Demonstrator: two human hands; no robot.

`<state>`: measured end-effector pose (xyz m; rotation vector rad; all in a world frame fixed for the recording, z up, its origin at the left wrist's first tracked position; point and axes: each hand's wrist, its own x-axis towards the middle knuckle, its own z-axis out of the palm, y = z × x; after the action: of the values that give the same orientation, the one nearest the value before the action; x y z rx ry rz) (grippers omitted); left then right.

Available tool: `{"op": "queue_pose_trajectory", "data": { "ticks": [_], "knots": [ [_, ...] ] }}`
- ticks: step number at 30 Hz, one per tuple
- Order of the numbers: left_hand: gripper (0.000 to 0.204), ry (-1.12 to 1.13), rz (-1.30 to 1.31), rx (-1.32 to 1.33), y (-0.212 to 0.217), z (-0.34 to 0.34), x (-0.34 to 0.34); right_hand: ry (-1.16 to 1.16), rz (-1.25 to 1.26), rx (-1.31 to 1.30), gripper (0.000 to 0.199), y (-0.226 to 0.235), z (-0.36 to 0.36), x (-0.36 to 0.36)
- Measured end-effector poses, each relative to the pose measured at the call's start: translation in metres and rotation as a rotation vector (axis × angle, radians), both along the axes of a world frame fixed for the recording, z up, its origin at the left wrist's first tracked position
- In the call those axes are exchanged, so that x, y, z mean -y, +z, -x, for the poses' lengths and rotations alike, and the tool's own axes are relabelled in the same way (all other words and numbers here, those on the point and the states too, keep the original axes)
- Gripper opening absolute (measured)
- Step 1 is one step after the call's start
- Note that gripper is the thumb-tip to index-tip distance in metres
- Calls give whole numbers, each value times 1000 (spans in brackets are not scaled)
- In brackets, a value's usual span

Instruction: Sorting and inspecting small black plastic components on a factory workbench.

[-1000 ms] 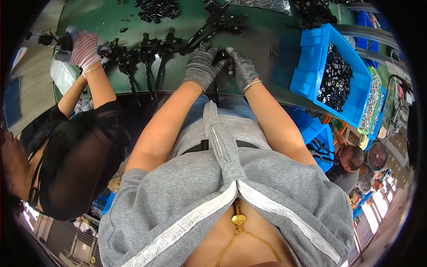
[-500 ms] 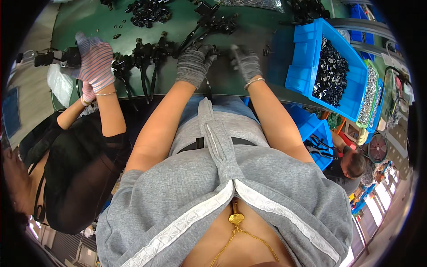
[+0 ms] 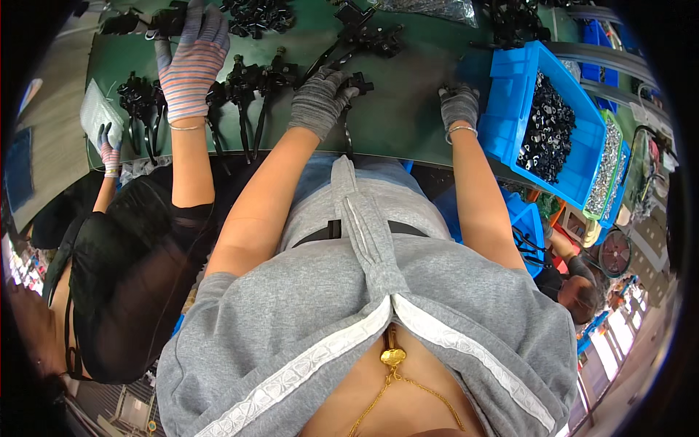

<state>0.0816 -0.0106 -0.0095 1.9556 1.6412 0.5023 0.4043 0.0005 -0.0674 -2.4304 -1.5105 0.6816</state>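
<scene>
My left hand, in a grey knit glove, is closed around a black brake lever assembly. Its clamp end sticks out to the right of my fingers, and its thin blade points down toward the table's front edge. Farther right, my right hand, gloved the same way, rests on the green table with its fingers curled down. Whatever is under those fingertips is hidden. Left of my left hand lie several more black brake levers, side by side with their blades toward me. Another group of levers lies beyond it.
A blue bin of small black clamps stands right of my right hand, with a green tray of silver parts beyond. At left, a co-worker's striped-gloved hand reaches over the table. A black parts pile sits at the back.
My right hand has moved right, away from my left hand, to where small black pieces lay. My left hand keeps its hold. The co-worker's hand has moved farther back and right.
</scene>
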Motion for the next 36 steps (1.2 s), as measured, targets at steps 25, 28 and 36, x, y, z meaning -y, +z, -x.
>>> {"op": "queue_pose_trajectory", "data": {
  "ticks": [25,28,36],
  "knots": [
    [48,25,68,5,-11,6,4,412,-70,-503,23,89,134,-28],
    [47,32,48,10,-14,6,4,463,-7,-428,32,95,140,-28],
    [50,51,66,2,-10,3,8,670,-65,-349,23,97,138,-23]
  ]
}}
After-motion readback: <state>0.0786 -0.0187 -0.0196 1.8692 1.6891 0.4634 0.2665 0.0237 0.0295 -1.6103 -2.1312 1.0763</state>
